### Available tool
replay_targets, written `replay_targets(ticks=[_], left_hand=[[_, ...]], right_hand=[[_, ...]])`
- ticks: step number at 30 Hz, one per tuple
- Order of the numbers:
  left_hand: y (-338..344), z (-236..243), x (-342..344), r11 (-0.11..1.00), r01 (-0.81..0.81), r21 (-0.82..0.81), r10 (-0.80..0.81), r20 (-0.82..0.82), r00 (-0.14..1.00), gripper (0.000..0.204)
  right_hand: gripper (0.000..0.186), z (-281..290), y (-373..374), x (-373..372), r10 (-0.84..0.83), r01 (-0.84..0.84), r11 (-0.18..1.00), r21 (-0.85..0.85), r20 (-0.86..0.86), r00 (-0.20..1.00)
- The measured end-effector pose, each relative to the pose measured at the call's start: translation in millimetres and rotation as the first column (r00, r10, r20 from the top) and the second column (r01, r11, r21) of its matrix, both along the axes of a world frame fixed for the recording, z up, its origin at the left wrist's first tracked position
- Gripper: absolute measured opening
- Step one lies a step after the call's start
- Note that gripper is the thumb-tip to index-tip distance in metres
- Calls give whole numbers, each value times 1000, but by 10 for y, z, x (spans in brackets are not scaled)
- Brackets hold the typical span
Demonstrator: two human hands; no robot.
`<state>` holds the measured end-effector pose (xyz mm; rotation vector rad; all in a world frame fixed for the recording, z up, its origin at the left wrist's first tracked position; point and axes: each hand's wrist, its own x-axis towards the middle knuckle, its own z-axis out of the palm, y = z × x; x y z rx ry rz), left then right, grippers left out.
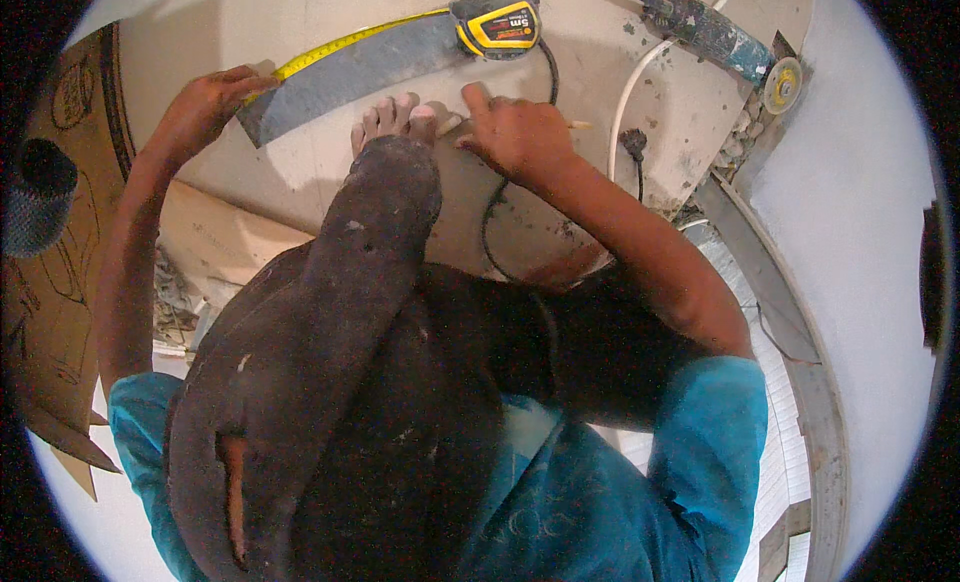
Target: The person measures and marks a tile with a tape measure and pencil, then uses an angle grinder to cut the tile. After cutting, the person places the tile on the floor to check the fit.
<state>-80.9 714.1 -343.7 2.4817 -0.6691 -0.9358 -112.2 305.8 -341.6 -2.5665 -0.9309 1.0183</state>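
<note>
My left hand (210, 112) pinches the end of a yellow tape (330, 47) extended along a curved-looking dark grey strip (340, 82) on the floor. The black-and-yellow tape case (495, 27) rests at the strip's right end. My right hand (520, 137) is curled over a thin pale stick (580, 124), which shows on both sides of it; its exact grip is partly hidden. My bare left-of-centre foot (385, 117) is just below the strip, beside the right hand.
An angle grinder (700, 37) lies upper right with a white cord (625, 102). A black plug (632, 142) and dark cable are nearer. Rubble (745, 132) and a grey channel (800, 322) border the pale wall (850, 182). Cardboard (70, 282) and a dark mesh cylinder (40, 207) are left.
</note>
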Motion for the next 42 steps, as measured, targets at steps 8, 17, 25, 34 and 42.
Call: replay_targets(ticks=[8, 17, 25, 34, 42], left_hand=[[-3, -14, 28, 987, 138, 87, -146, 98, 984, 40], [38, -34, -164, 999, -30, -14, 30, -20, 999, 46], [195, -66, -251, 998, 61, 20, -62, 59, 996, 50], [197, -103, -133, 1000, 17, 13, -17, 1, 1000, 44], [272, -212, -161, 995, 101, -23, -99, 63, 993, 48]], right_hand=[[44, 360, -79, 595, -521, 697, 651, 299, -492, 698], [37, 516, 48, 861, -463, 889, 232, 396, -759, 458], [54, 50, 265, 509, -204, -15, 918, 397, 503, 840], [48, 140, -37, 945, -108, 78, 990, 118, 275, 955], [39, -90, -38, 874, -167, -29, 955, 295, 617, 769]])
